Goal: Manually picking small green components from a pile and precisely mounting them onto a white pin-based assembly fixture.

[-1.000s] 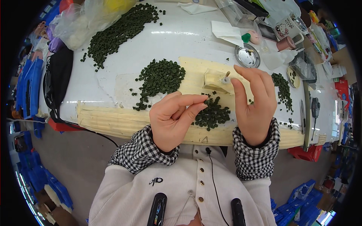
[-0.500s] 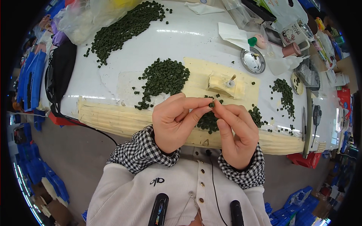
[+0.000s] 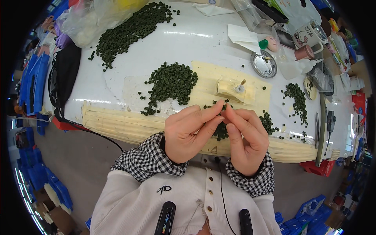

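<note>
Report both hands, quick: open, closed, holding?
Left hand: closed, thumb and forefinger appear to pinch a small green piece.
Right hand: fingers curled, fingertips meeting the left's; grip cannot be told.

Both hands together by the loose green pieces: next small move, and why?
I'd probably steady the left hand and raise the right hand's thumb toward the small dark green piece. The piece shows where both hands' fingertips meet, and the right thumb sits lower, apart from its index tip, so that grip looks less closed.
</note>
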The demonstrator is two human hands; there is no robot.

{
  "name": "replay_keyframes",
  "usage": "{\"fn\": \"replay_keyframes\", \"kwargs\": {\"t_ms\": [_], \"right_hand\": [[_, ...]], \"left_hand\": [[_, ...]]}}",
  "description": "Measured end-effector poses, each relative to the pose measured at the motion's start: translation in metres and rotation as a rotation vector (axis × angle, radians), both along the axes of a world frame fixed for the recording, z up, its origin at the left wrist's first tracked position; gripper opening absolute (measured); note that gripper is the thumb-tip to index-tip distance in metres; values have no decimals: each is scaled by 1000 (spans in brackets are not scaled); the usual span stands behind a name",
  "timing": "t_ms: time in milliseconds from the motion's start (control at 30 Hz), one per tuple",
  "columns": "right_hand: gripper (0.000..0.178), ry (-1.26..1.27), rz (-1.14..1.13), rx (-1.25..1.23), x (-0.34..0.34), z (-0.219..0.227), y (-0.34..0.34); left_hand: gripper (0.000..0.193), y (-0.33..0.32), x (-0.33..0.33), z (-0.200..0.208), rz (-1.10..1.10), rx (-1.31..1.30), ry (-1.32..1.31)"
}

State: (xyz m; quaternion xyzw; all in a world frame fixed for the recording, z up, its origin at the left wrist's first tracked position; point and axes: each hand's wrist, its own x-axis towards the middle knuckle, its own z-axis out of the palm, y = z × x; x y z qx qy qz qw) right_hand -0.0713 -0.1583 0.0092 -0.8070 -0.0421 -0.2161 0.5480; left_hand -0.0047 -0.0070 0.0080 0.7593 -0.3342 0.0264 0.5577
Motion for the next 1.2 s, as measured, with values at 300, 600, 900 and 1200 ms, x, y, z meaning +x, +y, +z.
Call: {"fn": "replay_keyframes", "kwargs": {"t_ms": [300,600,900,1200], "right_hand": [[32,-49,-12,-96,2,-7,-2],[33,-65,-8,-87,3,-9,-4],[31,-53,66,-41,1,-5,-7],[31,-76,87,-16,0,-7,-7]], "left_hand": [[37,-3,-1,-4,-24,-4,14],[37,-2,2,-4,-33,-49,50],[31,1,3,-8,13,-135,83],[27,2,4,-8,24,-145,66]]}}
